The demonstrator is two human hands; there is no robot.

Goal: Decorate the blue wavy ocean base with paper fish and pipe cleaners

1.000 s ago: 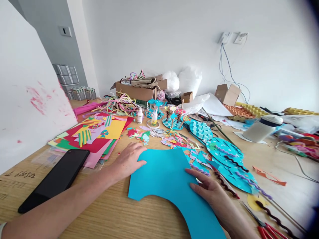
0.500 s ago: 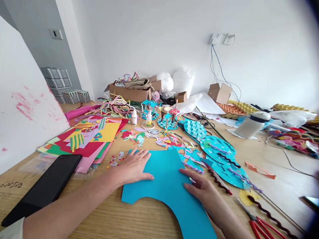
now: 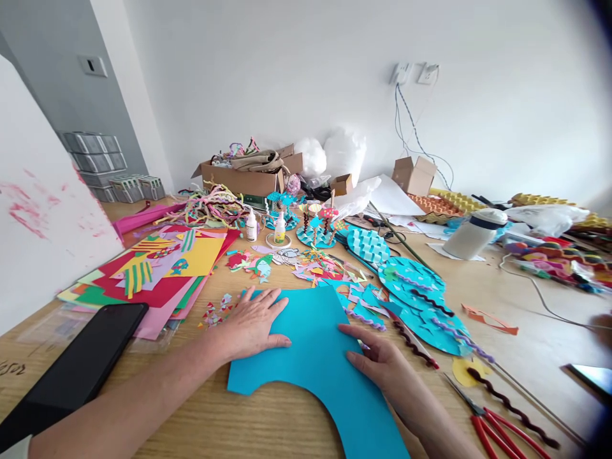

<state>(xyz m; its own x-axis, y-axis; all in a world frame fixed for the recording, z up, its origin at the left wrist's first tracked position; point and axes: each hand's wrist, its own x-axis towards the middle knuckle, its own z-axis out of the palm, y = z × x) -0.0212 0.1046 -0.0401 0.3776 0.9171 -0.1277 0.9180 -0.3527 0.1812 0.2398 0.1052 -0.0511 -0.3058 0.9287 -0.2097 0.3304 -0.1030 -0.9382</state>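
A sheet of blue paper (image 3: 306, 338) with a curved cut-out along its near side lies flat on the table. My left hand (image 3: 255, 325) rests palm down on its left part, fingers spread, holding nothing. At the sheet's right edge is my right hand (image 3: 377, 360), its thumb and index finger apart and touching the paper; its other fingers are mostly hidden. Blue paper scraps (image 3: 373, 298) and a purple wavy strip (image 3: 366, 320) lie just beyond it. Red-handled scissors (image 3: 482, 411) are to the right. Small triangular paper bits (image 3: 217, 310) lie beside my left hand.
A black phone (image 3: 76, 363) and stacked coloured paper (image 3: 162, 274) are at left. Glue bottles (image 3: 280, 229), paper fish (image 3: 261, 266) and a cardboard box (image 3: 239, 178) stand or lie farther back. Decorated blue ovals (image 3: 415, 303) and a white bottle (image 3: 475, 234) are at right.
The view has turned slightly right, so things appear a little farther left. Both hands keep their places on the blue paper. A blurred brownish shape now shows at the far right edge.
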